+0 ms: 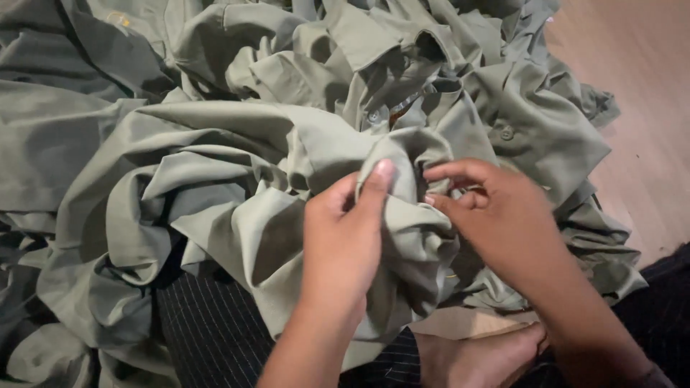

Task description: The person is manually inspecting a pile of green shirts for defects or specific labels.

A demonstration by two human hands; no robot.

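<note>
A big heap of olive-green shirts [215, 144] fills most of the head view. My left hand [343, 237] pinches a bunched fold of one green shirt [413, 215] in the middle, thumb up on the cloth. My right hand [496, 215] grips the same bunched fold from the right, fingers curled into it. Buttons [374, 115] and collars show on the shirts just behind the hands.
Dark pinstriped trouser fabric [208, 323] covers my lap under the shirt. A bare foot [481, 356] lies at the bottom right. Wooden floor [632, 86] shows at the right, beyond the heap.
</note>
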